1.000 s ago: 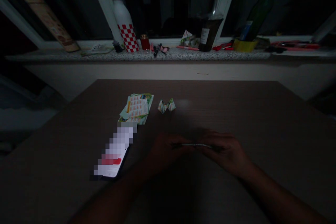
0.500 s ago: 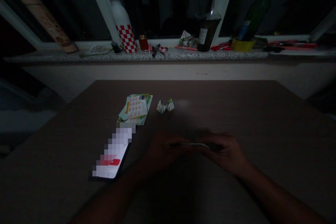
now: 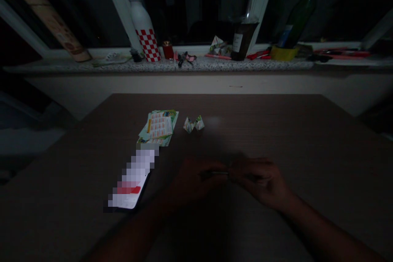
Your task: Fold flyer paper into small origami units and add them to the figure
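Note:
Low over the dim brown table, my left hand (image 3: pixel 199 178) and my right hand (image 3: pixel 260 180) meet fingertip to fingertip. Both pinch a thin piece of folded paper (image 3: pixel 219 172), seen edge-on as a pale line. Its right part is hidden by my right fingers, and the shadow is too deep to show its folds. Beyond my hands lies a small folded-paper piece (image 3: pixel 193 124) with two pointed ends, printed green and white. To its left is a loose pile of printed green-and-white paper sheets (image 3: pixel 159 127).
A lit phone (image 3: pixel 132 188) lies left of my left forearm on the table (image 3: pixel 307 131). Along the granite sill (image 3: pixel 202 64) stand a checkered white bottle (image 3: pixel 145 32), a dark lidded cup (image 3: pixel 242 41), a green bottle (image 3: pixel 301 16) in a yellow holder, and a patterned cylinder (image 3: pixel 58 28).
My fingers have closed further over the folded paper, so less of its edge shows, mainly on the right. Both hands have dropped slightly. The things on the table have stayed put.

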The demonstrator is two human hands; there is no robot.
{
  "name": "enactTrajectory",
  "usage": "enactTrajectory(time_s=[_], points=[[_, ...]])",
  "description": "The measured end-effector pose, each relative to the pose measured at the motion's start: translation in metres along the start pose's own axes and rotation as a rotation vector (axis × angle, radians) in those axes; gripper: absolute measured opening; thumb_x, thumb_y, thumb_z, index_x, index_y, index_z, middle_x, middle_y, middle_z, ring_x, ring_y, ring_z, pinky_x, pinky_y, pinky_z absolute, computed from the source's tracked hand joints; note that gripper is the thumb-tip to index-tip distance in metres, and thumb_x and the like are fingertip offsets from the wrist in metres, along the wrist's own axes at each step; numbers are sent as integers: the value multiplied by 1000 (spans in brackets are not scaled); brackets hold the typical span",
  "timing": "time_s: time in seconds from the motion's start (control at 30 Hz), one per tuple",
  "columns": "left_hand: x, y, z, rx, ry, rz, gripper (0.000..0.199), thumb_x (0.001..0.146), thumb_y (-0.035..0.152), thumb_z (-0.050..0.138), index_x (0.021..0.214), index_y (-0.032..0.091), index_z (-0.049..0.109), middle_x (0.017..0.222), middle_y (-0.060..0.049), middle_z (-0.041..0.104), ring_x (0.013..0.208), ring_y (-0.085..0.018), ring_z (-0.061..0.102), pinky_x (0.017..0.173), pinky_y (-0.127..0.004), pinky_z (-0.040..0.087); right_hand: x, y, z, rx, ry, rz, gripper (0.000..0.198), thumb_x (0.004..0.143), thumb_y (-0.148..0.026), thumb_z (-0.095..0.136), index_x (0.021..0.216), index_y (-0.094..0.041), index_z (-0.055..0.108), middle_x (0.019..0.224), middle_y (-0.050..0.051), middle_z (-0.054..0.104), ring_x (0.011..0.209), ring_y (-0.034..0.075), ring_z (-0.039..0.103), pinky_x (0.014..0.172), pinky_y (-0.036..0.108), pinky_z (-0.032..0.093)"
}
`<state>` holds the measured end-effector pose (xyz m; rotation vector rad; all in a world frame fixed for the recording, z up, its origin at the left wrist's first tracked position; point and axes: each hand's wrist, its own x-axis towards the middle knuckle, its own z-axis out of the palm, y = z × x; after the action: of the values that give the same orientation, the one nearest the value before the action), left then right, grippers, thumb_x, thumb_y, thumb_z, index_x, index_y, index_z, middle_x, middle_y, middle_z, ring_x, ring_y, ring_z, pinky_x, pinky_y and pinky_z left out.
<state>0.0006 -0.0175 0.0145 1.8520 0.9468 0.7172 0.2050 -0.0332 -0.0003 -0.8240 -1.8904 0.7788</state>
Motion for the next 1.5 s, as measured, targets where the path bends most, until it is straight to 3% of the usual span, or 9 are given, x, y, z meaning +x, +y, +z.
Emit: enactTrajectory(time_s=[0.1, 0.23, 0.4, 0.6, 0.8, 0.87, 1.1, 1.3, 1.5], points=[[-2, -3, 1, 63, 3, 50, 19, 86, 30, 58, 89, 19, 73, 73, -3, 72, 66, -14, 64, 64, -23, 45, 0, -1, 2, 1, -10, -23, 11, 82, -13, 63, 83, -19, 72, 71, 4, 72, 66, 17, 68, 60, 27, 53], [-2, -5, 5, -107, 25, -19, 20, 83, 31, 61, 82, 15, 72, 64, -3, 68, 55, -12, 62, 54, -20, 44, 0, -2, 3, 7, 15, -30, 10, 82, -14, 63, 83, -18, 72, 69, 4, 71, 61, 16, 67, 55, 26, 52], [4, -6, 5, -218, 33, -150, 18, 78, 32, 67, 84, 16, 71, 68, -3, 70, 61, -13, 63, 59, -22, 47, 2, 0, 1, -6, 42, 68, 6, 80, -18, 66, 80, -18, 72, 68, 3, 73, 57, 14, 67, 52, 23, 52], [2, -7, 2, -30, 80, -73, 19, 83, 34, 62, 85, 18, 73, 71, -2, 72, 66, -15, 64, 62, -24, 47, 2, 8, 2, -49, 109, 158, 6, 78, -23, 69, 82, -20, 71, 73, 2, 74, 62, 15, 69, 57, 23, 55], [1, -8, 4, 242, 291, 57, 16, 83, 30, 60, 90, 22, 71, 85, -4, 73, 77, -18, 65, 74, -31, 48, 3, 13, 5, -181, 362, 235, 13, 76, -31, 70, 77, -19, 65, 72, 3, 68, 66, 16, 64, 63, 28, 53], [0, -11, 6, 307, 326, 111, 16, 84, 29, 58, 92, 22, 70, 87, -5, 73, 80, -19, 65, 76, -32, 49, 4, 9, 6, -171, 313, 236, 14, 80, -31, 66, 73, -19, 64, 71, 3, 67, 66, 16, 63, 63, 28, 51], [-2, -14, 17, 619, 265, 286, 34, 84, 28, 54, 116, 16, 58, 110, -14, 65, 98, -25, 61, 82, -38, 49, 4, -1, 18, -12, 96, 176, 23, 86, -29, 60, 106, -21, 64, 100, 6, 69, 91, 20, 66, 79, 29, 52], [-2, -8, 19, 659, 245, 302, 32, 88, 29, 51, 118, 17, 54, 109, -12, 64, 99, -24, 59, 82, -37, 48, 4, 5, 15, -63, 102, 231, 24, 91, -28, 51, 106, -20, 68, 93, 5, 73, 81, 19, 69, 76, 29, 54], [0, -8, 7, 599, 402, 271, 31, 83, 32, 60, 109, 16, 60, 106, -12, 61, 101, -24, 56, 90, -39, 45, 5, 7, 6, -119, -62, 153, 22, 90, -23, 52, 104, -20, 69, 88, 5, 74, 73, 15, 69, 65, 24, 53]])
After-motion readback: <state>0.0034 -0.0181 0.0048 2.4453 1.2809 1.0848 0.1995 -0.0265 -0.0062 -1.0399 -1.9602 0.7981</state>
